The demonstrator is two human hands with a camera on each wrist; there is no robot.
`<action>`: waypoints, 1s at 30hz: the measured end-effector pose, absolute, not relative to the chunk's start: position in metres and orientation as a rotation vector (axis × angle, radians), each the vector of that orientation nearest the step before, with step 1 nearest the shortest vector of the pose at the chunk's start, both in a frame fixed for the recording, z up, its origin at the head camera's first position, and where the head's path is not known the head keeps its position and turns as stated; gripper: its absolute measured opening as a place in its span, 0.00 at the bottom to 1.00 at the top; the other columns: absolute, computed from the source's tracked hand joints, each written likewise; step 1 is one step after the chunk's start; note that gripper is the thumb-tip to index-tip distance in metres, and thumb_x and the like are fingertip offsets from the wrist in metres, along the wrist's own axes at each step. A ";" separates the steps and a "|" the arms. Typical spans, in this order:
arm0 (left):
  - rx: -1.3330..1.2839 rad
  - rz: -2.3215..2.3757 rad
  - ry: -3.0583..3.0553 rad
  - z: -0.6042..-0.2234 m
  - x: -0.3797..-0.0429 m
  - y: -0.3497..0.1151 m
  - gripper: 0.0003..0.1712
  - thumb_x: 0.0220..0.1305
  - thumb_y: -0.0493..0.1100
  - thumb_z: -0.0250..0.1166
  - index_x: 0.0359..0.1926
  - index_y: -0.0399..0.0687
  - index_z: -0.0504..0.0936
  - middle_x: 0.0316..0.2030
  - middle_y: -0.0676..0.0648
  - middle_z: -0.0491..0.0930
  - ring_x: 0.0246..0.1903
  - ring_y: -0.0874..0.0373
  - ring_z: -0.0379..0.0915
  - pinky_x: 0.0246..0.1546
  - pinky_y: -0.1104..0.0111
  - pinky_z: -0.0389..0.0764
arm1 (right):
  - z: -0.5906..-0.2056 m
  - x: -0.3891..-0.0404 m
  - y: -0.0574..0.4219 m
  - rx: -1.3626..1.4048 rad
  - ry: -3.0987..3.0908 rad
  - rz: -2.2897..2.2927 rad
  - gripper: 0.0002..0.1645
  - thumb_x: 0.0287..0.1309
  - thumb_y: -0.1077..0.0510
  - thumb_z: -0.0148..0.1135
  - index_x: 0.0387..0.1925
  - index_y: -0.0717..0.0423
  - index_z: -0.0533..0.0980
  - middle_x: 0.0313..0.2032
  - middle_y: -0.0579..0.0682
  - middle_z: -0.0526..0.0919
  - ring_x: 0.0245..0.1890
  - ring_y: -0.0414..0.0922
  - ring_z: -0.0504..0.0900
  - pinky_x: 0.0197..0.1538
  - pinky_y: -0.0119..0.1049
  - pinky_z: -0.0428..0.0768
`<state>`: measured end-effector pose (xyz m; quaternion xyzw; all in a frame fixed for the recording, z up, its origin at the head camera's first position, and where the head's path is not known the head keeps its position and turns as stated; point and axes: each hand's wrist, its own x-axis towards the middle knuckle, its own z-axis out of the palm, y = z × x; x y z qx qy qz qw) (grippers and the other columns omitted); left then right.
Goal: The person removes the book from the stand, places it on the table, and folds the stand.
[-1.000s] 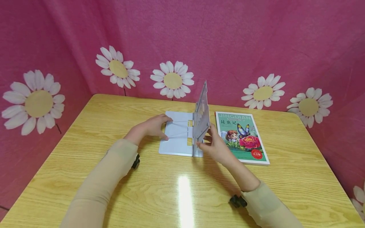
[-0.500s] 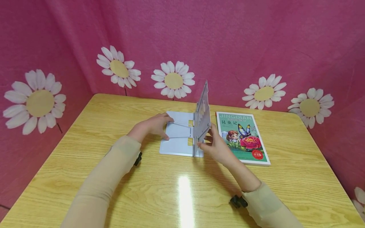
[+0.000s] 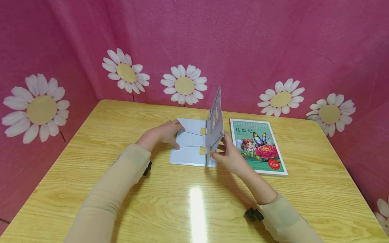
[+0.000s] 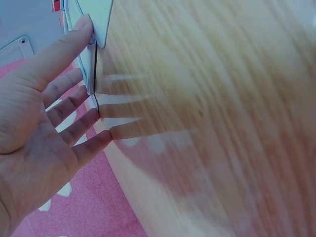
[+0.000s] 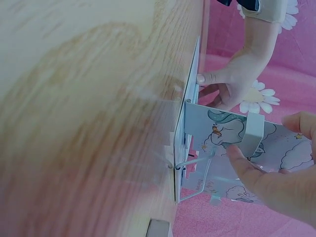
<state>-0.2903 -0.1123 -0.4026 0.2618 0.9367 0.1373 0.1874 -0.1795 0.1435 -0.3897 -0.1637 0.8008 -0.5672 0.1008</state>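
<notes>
A folding metal book stand (image 3: pixel 188 157) lies with its pale base flat on the table and its other panel (image 3: pixel 216 123) raised upright. My left hand (image 3: pixel 165 133) holds the base's left end, thumb and fingers spread at the ends of a thin wire support (image 3: pixel 190 146). In the left wrist view the thumb (image 4: pixel 74 44) lies along the plate edge, fingers beyond it. The right hand (image 3: pixel 229 155) grips the raised panel's lower right side; some fingers are hidden behind it. A unicorn print (image 5: pixel 224 131) and a white clip (image 5: pixel 253 133) show on that panel in the right wrist view.
A green-covered children's book (image 3: pixel 258 148) lies flat just right of the stand, close to my right hand. The wooden table (image 3: pixel 152 206) reaches back to a pink curtain (image 3: pixel 231 50) with daisies, which also hangs at both sides.
The wire support on the base has shifted slightly under my left fingers and now forms a tapering outline. Both hands and the raised panel stay nearly in place.
</notes>
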 end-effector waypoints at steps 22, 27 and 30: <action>0.793 0.699 2.678 -0.422 -0.283 -0.141 0.53 0.48 0.49 0.75 0.71 0.44 0.56 0.69 0.40 0.57 0.69 0.45 0.50 0.69 0.55 0.53 | -0.391 -0.184 0.138 -0.534 2.416 -1.655 0.47 0.57 0.68 0.59 0.71 0.52 0.45 0.66 0.66 0.59 0.61 0.63 0.68 0.59 0.52 0.72; 0.757 0.778 2.715 -0.419 -0.274 -0.153 0.50 0.53 0.48 0.72 0.71 0.46 0.56 0.69 0.39 0.56 0.69 0.43 0.50 0.69 0.52 0.52 | -0.390 -0.184 0.136 -0.540 2.440 -1.638 0.48 0.56 0.67 0.60 0.71 0.52 0.45 0.66 0.65 0.60 0.59 0.61 0.70 0.57 0.52 0.74; 0.732 0.838 2.740 -0.412 -0.269 -0.155 0.45 0.58 0.46 0.68 0.72 0.46 0.55 0.69 0.39 0.56 0.69 0.42 0.50 0.68 0.51 0.54 | -0.391 -0.185 0.135 -0.547 2.455 -1.631 0.47 0.56 0.67 0.60 0.71 0.52 0.46 0.66 0.64 0.60 0.58 0.60 0.71 0.56 0.51 0.76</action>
